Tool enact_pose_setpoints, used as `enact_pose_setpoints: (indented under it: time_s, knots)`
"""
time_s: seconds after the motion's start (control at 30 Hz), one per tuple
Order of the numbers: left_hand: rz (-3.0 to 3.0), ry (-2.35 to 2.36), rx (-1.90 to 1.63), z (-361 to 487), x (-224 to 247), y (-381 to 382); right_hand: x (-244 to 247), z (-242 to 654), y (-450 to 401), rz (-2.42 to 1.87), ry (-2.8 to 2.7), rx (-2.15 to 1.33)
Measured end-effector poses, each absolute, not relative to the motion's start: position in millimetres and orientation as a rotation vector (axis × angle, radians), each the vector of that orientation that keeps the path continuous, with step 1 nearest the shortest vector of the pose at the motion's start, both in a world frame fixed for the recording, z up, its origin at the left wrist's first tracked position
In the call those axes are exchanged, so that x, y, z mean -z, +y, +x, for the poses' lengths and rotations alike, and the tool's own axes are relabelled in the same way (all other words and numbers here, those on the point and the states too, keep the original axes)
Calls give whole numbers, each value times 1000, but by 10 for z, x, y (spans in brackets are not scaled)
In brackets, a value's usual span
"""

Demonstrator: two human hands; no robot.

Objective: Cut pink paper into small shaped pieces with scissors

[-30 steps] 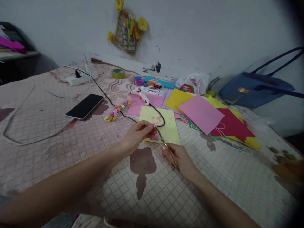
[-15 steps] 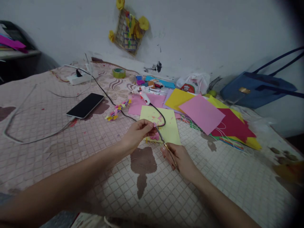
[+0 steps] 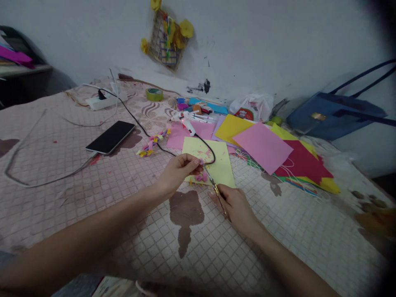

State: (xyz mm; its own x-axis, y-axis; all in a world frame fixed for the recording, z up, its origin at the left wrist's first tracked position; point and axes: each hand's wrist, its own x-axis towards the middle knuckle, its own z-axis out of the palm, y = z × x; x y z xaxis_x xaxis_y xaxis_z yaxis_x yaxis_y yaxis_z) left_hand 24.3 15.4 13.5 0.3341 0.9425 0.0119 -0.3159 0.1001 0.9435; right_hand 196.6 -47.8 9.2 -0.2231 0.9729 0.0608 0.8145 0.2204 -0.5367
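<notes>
My left hand (image 3: 182,169) pinches a small piece of pink paper (image 3: 201,161) between thumb and fingertips. Gripped in my right hand (image 3: 232,202) are scissors (image 3: 216,189), their blades pointing up and left to the pink piece. Both hands are over the near edge of a pale yellow sheet (image 3: 224,165), where small pink and yellow scraps (image 3: 202,177) lie. A white glue gun (image 3: 188,124) rests just beyond, its black cord curving onto the sheet. Left of it lies a garland of pink, yellow and purple paper (image 3: 152,143).
A dark-screened tablet (image 3: 110,137) with a white cable lies left, near a power strip (image 3: 102,101). Green tape (image 3: 154,94) stands at the back. Coloured sheets (image 3: 266,146) and white string spread to the right, before a blue bag (image 3: 334,113).
The scissors' handles and the fingers of my right hand have shifted slightly, and the handles look closer together. My left hand stays nearly where it was, still pinching the pink piece.
</notes>
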Motion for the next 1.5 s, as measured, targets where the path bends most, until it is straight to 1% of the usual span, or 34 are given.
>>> enact_pose_setpoints:
  time_s: [0.5, 0.8, 1.03, 1.5]
  knots:
    - [1140, 785, -1064, 238, -159, 166, -135, 1969, -475, -1696, -2135, -509]
    - [1007, 706, -1035, 250, -151, 122, -121, 1936, -474, -1580, -1988, -794]
    - [983, 694, -1040, 278, -160, 94, -68, 1950, -474, -1522, -1933, -868]
    - [1005, 708, -1064, 274, -171, 96, -76, 1931, -481, -1550, -1891, -939]
